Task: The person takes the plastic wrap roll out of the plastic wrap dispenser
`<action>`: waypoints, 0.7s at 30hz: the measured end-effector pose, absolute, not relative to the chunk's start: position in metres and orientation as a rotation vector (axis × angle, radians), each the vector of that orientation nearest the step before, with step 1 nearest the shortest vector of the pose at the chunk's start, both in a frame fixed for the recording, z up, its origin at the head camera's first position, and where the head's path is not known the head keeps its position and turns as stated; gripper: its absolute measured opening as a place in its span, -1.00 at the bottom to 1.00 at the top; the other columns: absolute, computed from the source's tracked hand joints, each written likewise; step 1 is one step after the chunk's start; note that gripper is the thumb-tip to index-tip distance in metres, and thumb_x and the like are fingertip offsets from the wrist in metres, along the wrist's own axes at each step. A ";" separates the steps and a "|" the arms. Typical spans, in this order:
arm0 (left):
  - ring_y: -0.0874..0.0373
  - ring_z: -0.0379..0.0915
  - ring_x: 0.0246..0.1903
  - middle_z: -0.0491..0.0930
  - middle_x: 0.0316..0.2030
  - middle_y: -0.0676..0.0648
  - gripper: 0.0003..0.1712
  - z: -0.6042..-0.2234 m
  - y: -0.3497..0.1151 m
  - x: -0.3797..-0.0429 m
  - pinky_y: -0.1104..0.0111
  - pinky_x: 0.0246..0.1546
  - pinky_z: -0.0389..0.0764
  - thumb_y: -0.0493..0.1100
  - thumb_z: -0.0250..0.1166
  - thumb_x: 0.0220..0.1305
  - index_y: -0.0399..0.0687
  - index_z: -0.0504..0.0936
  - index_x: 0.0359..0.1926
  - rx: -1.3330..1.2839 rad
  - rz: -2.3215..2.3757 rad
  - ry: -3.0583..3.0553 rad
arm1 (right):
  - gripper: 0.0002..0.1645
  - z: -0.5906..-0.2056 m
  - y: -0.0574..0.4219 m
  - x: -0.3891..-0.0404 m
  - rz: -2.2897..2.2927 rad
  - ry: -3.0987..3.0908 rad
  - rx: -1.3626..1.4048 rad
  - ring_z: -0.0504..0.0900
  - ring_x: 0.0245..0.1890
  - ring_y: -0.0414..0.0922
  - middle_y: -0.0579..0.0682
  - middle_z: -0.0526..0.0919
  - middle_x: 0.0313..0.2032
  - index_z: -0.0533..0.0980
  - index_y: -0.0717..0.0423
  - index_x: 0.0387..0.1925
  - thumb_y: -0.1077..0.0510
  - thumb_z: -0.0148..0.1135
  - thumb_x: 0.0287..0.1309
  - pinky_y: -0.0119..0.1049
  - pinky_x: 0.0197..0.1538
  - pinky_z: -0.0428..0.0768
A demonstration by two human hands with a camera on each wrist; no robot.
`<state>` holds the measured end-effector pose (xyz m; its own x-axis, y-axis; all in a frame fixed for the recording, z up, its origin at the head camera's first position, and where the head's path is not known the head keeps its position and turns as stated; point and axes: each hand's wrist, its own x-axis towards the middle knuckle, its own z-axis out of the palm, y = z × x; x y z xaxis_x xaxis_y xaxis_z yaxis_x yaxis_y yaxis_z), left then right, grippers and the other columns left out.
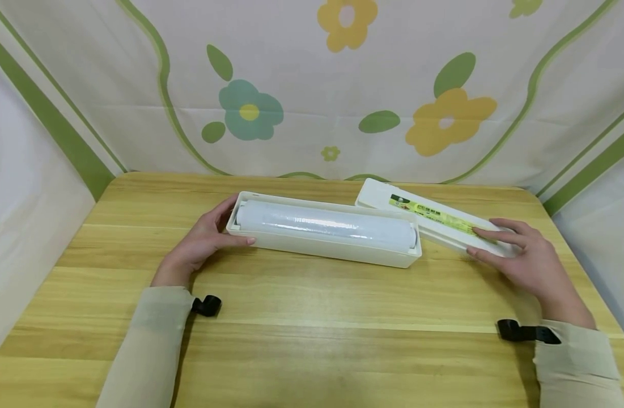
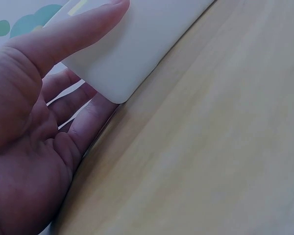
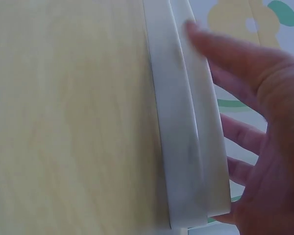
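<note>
A long white box [image 1: 322, 249] stands on the table, its top off, with a roll of cling film [image 1: 324, 224] lying inside. My left hand [image 1: 204, 235] grips the box's left end, thumb on the front wall and fingers behind. The left wrist view shows the box corner [image 2: 120, 73] between thumb and fingers. To the right, a white lid [image 1: 378, 195] with a green-yellow label [image 1: 434, 215] lies at a slant, partly behind the box. Over the lid's right end, my right hand [image 1: 526, 255] has its fingers spread; its thumb is blurred in the right wrist view.
The wooden table [image 1: 312, 340] extends in front of the box. Behind it hangs a white flower-patterned cloth [image 1: 301, 56], with cloth at both sides too. A black strap mount [image 1: 207, 306] sits at the left wrist and another mount [image 1: 521, 331] at the right.
</note>
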<state>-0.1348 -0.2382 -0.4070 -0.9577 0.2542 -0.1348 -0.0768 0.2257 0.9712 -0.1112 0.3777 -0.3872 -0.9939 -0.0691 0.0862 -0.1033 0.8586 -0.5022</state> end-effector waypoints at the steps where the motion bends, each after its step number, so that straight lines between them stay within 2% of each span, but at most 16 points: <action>1: 0.08 0.21 0.49 0.28 0.58 0.05 0.22 -0.407 -0.238 -0.135 0.51 0.32 0.41 -0.26 0.66 0.16 0.40 0.18 0.69 0.170 1.796 2.238 | -0.37 -0.387 0.378 -0.111 0.826 -2.966 0.135 0.19 0.50 0.56 0.37 0.38 0.52 0.67 0.14 0.29 -0.12 0.51 0.34 0.57 0.35 0.18; 5: 0.07 0.22 0.48 0.28 0.57 0.04 0.21 -0.407 -0.238 -0.134 0.47 0.33 0.41 -0.26 0.66 0.16 0.42 0.20 0.68 0.169 1.796 2.241 | -0.46 -0.385 0.378 -0.110 0.886 -2.956 0.131 0.14 0.53 0.57 0.38 0.38 0.52 0.68 0.17 0.27 -0.10 0.38 0.47 0.59 0.40 0.13; 11: 0.08 0.22 0.46 0.29 0.56 0.06 0.21 -0.407 -0.238 -0.134 0.47 0.33 0.40 -0.25 0.66 0.15 0.43 0.21 0.68 0.163 1.789 2.246 | -0.46 -0.385 0.376 -0.110 0.854 -2.958 0.132 0.18 0.50 0.58 0.40 0.39 0.50 0.68 0.19 0.26 -0.09 0.38 0.47 0.58 0.38 0.16; 18: 0.10 0.18 0.51 0.27 0.58 0.09 0.22 -0.407 -0.239 -0.135 0.38 0.42 0.34 -0.23 0.67 0.15 0.43 0.20 0.68 0.154 1.776 2.248 | -0.49 -0.383 0.373 -0.110 0.815 -2.955 0.157 0.23 0.45 0.60 0.44 0.41 0.47 0.69 0.21 0.25 -0.03 0.38 0.48 0.58 0.34 0.20; 21: 0.10 0.19 0.50 0.27 0.57 0.09 0.22 -0.407 -0.238 -0.135 0.41 0.40 0.35 -0.23 0.67 0.15 0.43 0.20 0.68 0.153 1.780 2.244 | -0.51 -0.383 0.372 -0.109 0.817 -2.956 0.164 0.22 0.45 0.61 0.45 0.40 0.47 0.68 0.22 0.25 -0.01 0.37 0.49 0.59 0.34 0.19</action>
